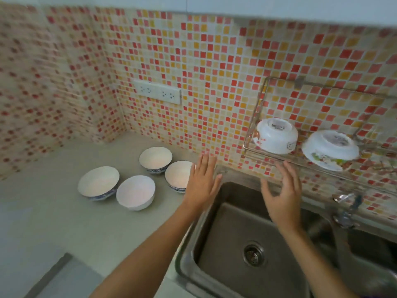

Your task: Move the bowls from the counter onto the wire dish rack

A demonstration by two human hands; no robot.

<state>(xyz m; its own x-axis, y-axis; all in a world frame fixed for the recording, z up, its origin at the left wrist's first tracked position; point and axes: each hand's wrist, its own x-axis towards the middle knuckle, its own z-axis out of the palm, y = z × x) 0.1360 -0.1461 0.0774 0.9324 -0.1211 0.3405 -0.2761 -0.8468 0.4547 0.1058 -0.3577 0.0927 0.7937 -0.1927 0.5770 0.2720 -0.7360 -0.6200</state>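
Several white bowls with blue-patterned outsides stand upright on the pale counter (53,211): one far left (98,183), one in front (135,192), one at the back (155,158), one on the right (178,174). My left hand (202,179) hovers open, fingers spread, just right of that last bowl and partly covering its rim. My right hand (282,190) is open above the sink, below the wire dish rack (260,104) on the wall. Two white bowls lie upside down on the rack, one at left (276,136) and one at right (330,148).
A steel sink (236,222) with a drain (253,253) lies below my hands, a second basin at the right. A tap (345,211) is fixed at the right wall. A socket strip (158,94) sits on the mosaic tiles above the counter.
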